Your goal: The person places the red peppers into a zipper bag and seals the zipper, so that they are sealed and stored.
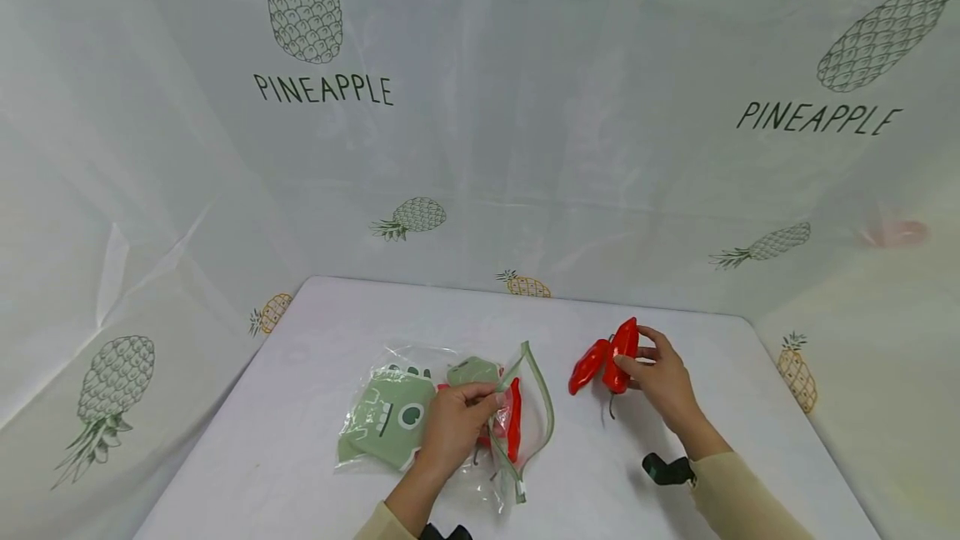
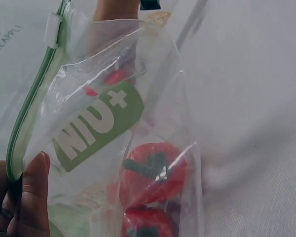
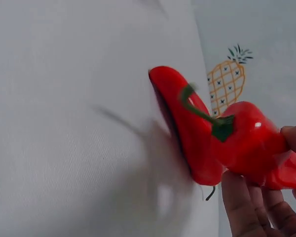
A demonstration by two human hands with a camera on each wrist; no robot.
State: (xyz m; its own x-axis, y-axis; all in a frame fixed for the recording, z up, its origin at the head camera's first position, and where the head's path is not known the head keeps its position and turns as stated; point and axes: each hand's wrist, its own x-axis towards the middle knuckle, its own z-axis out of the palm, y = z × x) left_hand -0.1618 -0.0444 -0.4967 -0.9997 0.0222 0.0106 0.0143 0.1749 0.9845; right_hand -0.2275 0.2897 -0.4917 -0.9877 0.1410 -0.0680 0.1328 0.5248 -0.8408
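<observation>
Hands on clear bag, red pepper

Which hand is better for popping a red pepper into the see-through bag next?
Right, I'd say. The right hand holds a red pepper, with another pepper close by. The left hand seems busy pinching the bag by its green edge.

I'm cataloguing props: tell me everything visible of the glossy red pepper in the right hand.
The glossy red pepper looks smooth, plump at the stem end and narrowing towards the tip; whether real or artificial is unclear. A curved green stem springs from a green cap. The person's bare right hand pinches it between thumb and fingers, seemingly raised off the white table, tip pointing away from the person. Another elongated red pepper lies just left of it in the head view.
</observation>
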